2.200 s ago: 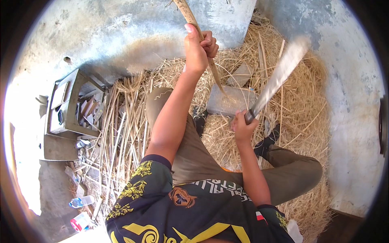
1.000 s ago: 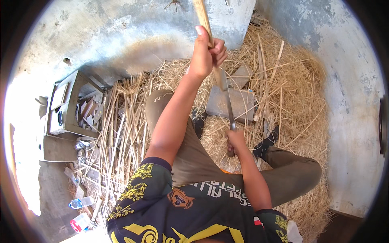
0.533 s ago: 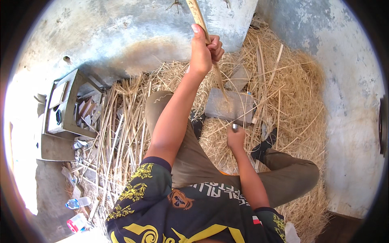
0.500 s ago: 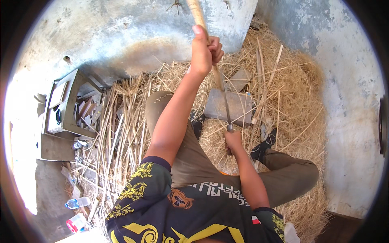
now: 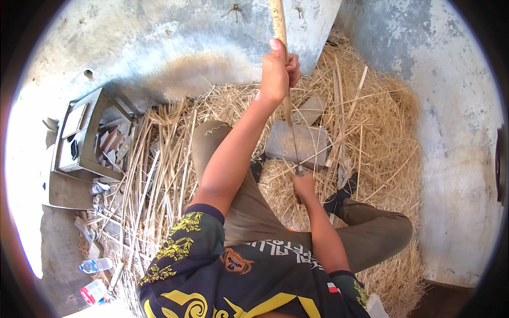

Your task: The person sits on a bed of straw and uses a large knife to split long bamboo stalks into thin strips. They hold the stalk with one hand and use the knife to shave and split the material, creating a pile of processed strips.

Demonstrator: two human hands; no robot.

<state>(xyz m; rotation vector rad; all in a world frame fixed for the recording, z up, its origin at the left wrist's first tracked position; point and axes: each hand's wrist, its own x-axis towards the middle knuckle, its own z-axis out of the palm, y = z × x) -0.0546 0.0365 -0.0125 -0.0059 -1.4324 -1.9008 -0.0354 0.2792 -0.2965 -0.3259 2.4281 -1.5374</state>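
Observation:
My left hand (image 5: 277, 75) is wrapped round a pale, smooth stick (image 5: 278, 24), bamboo or wood, thumb pointing up along it. The stick reaches past the top edge of the view, and its lower end comes out below my fist. Nearer my body, my right hand (image 5: 304, 188) grips the handle of a long-bladed knife (image 5: 295, 144). Its narrow dark blade points away from me and meets the stick's lower end; the exact contact is hard to make out. Beneath the blade lies a grey rectangular block (image 5: 312, 142), between my feet.
Straw-like shavings (image 5: 389, 122) cover the floor, piled against the right wall. Long thin strips (image 5: 154, 180) lie to the left. Beyond them stands a wooden cabinet (image 5: 79, 135) holding scraps. Plastic bottles (image 5: 98, 265) lie at the lower left. A flat slab (image 5: 310, 110) rests behind the block.
My left hand and the stick have shifted right and slightly nearer to me, and the stick stands more upright. The right hand keeps its grip on the knife and sits slightly lower.

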